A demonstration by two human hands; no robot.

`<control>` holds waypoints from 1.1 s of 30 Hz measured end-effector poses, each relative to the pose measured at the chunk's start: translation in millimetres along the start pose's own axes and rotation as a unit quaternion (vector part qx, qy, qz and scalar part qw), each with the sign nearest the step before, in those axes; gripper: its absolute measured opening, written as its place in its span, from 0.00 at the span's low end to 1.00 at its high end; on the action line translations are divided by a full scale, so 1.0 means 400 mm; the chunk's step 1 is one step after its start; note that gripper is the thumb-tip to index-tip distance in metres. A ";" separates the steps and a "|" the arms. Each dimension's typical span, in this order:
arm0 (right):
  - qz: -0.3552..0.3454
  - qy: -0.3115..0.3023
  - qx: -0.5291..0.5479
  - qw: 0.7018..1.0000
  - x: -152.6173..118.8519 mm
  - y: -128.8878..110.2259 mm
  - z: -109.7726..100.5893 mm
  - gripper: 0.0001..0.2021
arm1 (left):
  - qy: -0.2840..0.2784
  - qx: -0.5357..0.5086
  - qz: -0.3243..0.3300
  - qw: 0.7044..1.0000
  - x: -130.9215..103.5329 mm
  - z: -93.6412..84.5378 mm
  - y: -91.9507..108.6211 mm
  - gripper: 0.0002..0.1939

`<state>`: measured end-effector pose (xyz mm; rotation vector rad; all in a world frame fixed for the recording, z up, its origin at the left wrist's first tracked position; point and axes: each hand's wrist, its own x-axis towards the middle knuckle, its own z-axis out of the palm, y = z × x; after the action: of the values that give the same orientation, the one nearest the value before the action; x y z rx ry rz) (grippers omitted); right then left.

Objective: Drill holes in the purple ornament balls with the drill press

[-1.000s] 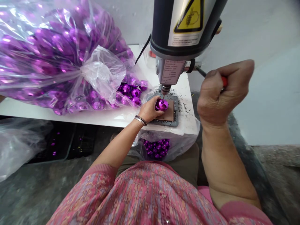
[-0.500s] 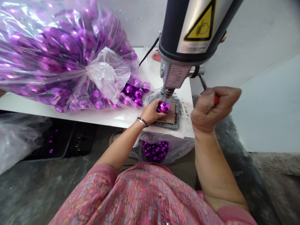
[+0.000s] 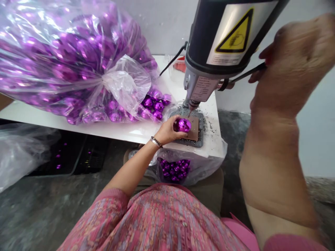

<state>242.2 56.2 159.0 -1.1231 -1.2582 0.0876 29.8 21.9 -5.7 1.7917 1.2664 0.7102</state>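
A shiny purple faceted ball (image 3: 184, 125) sits in the person's left hand (image 3: 169, 130), pinched between thumb and fingers over the left part of a brown square board (image 3: 194, 129); from here I can't tell whether its underside touches the board. The thin drill bit (image 3: 189, 113) points down just beside the top of the ball, and I can't make out any contact between them. Under the board lies a grey base plate (image 3: 200, 140), with dark shavings (image 3: 209, 126) strewn about it on the white counter (image 3: 125, 133).

Above stands the drill press (image 3: 222, 38), dark and silver, with a yellow warning triangle (image 3: 237, 33) on its front. Its lever (image 3: 248, 73) slants up to the right hand (image 3: 295, 59), which is closed around the far end, a little blurred and very near to me.

To the left, a huge knotted clear bag (image 3: 65, 66) bulges with more purple balls, and several others (image 3: 158, 106) lie together beside it under thin plastic. Below the counter's front edge, over the person's lap, an open plastic bag (image 3: 206, 166) holds a heap of smaller-looking purple balls (image 3: 175, 170). Black crates (image 3: 91, 158) rest on the floor at left.
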 end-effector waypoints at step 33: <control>0.013 -0.030 -0.003 0.999 0.016 -0.006 0.006 0.15 | -0.007 -0.169 -0.077 0.983 0.028 -0.135 -0.020 0.28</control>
<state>241.9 60.4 164.9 -1.1496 -1.2987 0.1370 -13.7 49.5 15.1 1.4058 1.1798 0.7724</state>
